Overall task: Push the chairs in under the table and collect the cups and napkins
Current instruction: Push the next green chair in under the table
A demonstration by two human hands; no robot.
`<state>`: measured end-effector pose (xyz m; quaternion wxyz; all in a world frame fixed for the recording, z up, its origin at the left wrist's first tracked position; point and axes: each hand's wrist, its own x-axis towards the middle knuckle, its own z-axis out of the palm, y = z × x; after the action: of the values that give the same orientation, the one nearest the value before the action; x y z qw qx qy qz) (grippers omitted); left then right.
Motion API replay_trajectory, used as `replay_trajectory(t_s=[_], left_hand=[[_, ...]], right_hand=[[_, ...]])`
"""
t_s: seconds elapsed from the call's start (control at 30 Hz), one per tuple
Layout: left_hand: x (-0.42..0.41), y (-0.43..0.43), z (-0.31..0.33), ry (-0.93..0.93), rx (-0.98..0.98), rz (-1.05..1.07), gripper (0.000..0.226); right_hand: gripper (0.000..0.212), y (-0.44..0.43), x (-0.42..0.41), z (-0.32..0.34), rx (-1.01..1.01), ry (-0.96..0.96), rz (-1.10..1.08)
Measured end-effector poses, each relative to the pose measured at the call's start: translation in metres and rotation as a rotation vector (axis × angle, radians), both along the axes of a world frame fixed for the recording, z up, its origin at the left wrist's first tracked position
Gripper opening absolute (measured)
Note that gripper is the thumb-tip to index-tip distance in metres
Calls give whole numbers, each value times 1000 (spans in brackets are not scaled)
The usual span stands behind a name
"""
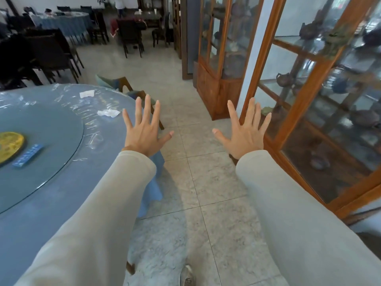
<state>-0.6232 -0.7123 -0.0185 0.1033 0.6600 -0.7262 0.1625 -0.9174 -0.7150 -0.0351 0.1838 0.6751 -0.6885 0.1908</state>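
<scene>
A round table (61, 195) with a blue cloth under clear plastic fills the left side. Two crumpled white napkins lie on it, one (87, 93) near the far edge and one (108, 113) closer to me. Two wooden chairs with teal cushions stand at the table's far right rim, one (121, 82) behind, the other (142, 94) partly hidden by my left hand. My left hand (144, 129) is held flat with spread fingers over the table's right edge, holding nothing. My right hand (245, 131) is spread likewise over the tiled floor. No cups are visible.
A glass turntable (51, 141) carries a yellow dish (9, 146) and a blue packet (27, 155). Wooden glass display cabinets (309, 112) line the right. Dark chairs (51, 54) and other tables (68, 21) stand at the back. A tiled aisle (206, 182) runs ahead.
</scene>
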Motion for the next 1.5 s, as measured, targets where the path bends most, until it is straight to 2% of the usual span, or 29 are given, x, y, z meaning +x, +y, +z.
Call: replay_trajectory(t_s=[0.53, 0.97, 1.2, 1.5], left_hand=[[6, -291, 12, 27, 65, 22, 100], [-34, -586, 6, 50, 62, 116, 103], [-5, -726, 0, 60, 64, 186, 99], [65, -943, -24, 57, 66, 218, 99]], right_hand=[[94, -308, 22, 8, -50, -28, 69], [93, -622, -16, 7, 16, -51, 116], [93, -780, 5, 1, 50, -67, 176], [90, -1004, 76, -19, 99, -68, 204]])
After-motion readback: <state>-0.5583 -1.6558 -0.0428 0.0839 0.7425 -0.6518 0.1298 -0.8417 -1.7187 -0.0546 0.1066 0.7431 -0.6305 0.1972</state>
